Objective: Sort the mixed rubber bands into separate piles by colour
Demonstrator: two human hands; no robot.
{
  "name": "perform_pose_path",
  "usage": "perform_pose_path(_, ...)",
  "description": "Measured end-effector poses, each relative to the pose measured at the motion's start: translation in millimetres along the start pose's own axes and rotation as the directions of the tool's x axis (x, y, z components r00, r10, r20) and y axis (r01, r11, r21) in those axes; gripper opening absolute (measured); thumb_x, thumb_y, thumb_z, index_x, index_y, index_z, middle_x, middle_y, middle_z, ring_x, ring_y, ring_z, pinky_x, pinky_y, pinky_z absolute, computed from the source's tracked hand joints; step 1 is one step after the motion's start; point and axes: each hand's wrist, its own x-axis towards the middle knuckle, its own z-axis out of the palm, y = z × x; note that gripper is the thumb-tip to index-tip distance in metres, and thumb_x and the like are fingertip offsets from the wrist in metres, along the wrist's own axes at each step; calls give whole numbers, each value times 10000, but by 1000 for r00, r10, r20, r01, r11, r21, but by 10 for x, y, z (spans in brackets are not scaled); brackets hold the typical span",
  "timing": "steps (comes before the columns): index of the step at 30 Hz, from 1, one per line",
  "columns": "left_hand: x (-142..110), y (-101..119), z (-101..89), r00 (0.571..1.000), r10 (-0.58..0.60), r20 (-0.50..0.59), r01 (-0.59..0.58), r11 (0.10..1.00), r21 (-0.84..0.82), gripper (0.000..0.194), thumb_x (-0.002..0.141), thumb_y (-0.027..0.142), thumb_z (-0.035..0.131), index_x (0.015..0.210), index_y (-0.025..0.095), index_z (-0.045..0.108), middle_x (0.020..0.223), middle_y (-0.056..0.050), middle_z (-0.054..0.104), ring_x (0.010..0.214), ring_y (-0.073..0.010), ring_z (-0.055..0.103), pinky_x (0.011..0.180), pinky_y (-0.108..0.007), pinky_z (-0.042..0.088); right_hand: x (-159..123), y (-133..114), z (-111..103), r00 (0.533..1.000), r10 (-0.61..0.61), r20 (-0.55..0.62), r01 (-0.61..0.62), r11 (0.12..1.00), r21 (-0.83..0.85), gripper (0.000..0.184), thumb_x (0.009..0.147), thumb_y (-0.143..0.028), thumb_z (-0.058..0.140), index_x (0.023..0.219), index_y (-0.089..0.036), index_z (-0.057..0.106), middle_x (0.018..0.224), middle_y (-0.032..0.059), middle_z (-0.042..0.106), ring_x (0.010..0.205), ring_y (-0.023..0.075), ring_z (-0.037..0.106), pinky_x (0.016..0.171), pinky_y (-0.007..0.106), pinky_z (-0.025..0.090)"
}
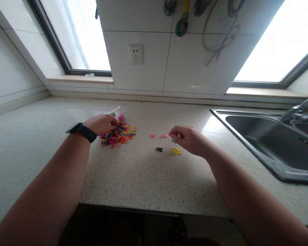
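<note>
multicoloured band pile | under left hand, right hand well apart | both curled, grip unclear

Lg. tangled pile, multicol. bands

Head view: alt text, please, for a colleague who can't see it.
A person's left hand is at a heap of multicolored elastic bands on a speckled countertop; the right hand is beside a pink cluster, with a yellow cluster and a black cluster nearer the person. A steel sink is at right.
</note>
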Motion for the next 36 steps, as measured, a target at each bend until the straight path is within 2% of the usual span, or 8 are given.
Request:
perform_pose_path(8, -2, 24, -44, 995, 42, -92, -49, 996, -76, 245, 854, 402, 574, 912, 254, 760, 816, -41, 761, 683, -183, 654, 650, -289, 433, -1, 2, -4, 1000, -17, -4, 17, 1000, -1, 178, 929, -310, 560, 909, -204, 702, 701, 5, 626, 585, 115, 466, 599, 288, 330)
perform_pose_path(12, -13, 101, -94, 993, 23, -117, -37, 992, -121, 265, 873, 437, 583, 939, 242, 750, 849, -42, 769, 722, -185, 672, 663, -286, 454, -1, -9, -9, 1000, -15, 0, 15, 1000, 1, 176, 925, -304, 561, 901, -200, 700, 693, 1, 621, 578, 111, 452, 597, 285, 328)
perform_pose_path(17, -13, 260, -117, 988, 30, -153, -75, 951, -298, 293, 881, 443, 601, 1017, 225, 741, 938, -55, 776, 810, -201, 691, 734, -313, 514, 2, -20, -13, 1000, -20, 11, 20, 1000, 6, 169, 919, -301, 568, 907, -198, 702, 700, 3, 626, 578, 111, 459, 595, 283, 327)
perform_pose_path(23, 4, 401, -36, 981, 43, -188, -149, 789, -595, 261, 886, 424, 642, 1021, 216, 725, 934, -62, 756, 802, -183, 682, 740, -330, 561, 4, -20, -17, 999, -30, 11, 30, 1000, 8, 161, 923, -287, 558, 906, -204, 695, 699, -3, 624, 582, 110, 465, 600, 282, 327)
perform_pose_path(27, -13, 613, -23, 974, -5, -228, -178, 611, -771, 226, 866, 380, 694, 988, 191, 718, 790, -51, 718, 694, -156, 648, 654, -308, 556, 7, -29, -15, 999, -33, 6, 33, 999, 16, 159, 924, -295, 566, 908, -208, 699, 698, -2, 623, 583, 112, 463, 596, 284, 329)
perform_pose_path(33, 10, 1034, 52, 962, 24, -274, -259, 413, -873, 199, 889, 352, 687, 971, 172, 718, 771, -46, 701, 673, -137, 636, 645, -298, 554, 20, -72, 47, 999, -22, -32, 26, 992, 125, 183, 933, -311, 568, 906, -196, 708, 664, -10, 583, 577, 107, 445, 577, 282, 334)
perform_pose_path(36, 13, 1242, 122, 969, 32, -245, -242, 327, -913, 235, 870, 387, 709, 953, 167, 716, 751, -44, 693, 661, -139, 626, 628, -298, 545, 26, -83, 101, 998, 1, -63, 13, 973, 232, 181, 935, -321, 574, 912, -190, 696, 664, -16, 564, 576, 102, 427, 554, 276, 327)
